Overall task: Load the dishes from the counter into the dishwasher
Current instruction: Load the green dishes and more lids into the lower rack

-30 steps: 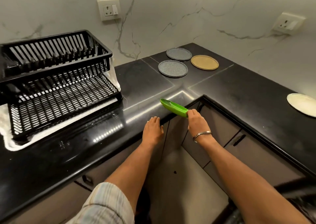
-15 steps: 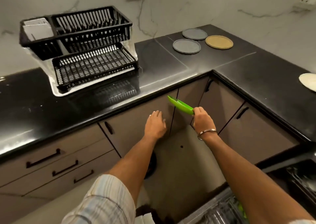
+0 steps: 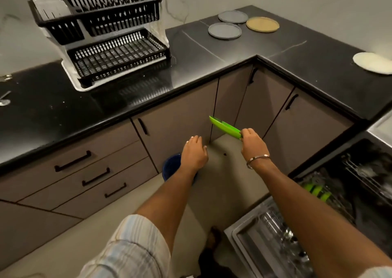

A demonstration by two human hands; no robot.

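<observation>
Four plates sit on the black counter (image 3: 212,50): two grey plates (image 3: 224,30) and one tan plate (image 3: 262,24) in the corner, one cream plate (image 3: 372,62) at the right edge. The right hand (image 3: 253,144) pinches a green plate (image 3: 225,127) over open floor; the left hand (image 3: 194,153) hangs relaxed, holding nothing. The dishwasher (image 3: 318,214) stands open, lower right.

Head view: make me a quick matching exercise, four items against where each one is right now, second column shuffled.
Items:
1. green plate
2. tan plate
3. white plate
4. blue bucket

Places:
A. on the floor by the cabinets, partly behind the left hand
B. on the counter at the far right edge of the view
C. held edge-on in the right hand, off the counter
D. in the counter's back corner, beside two grey plates

Pairs: 1-C, 2-D, 3-B, 4-A
</observation>
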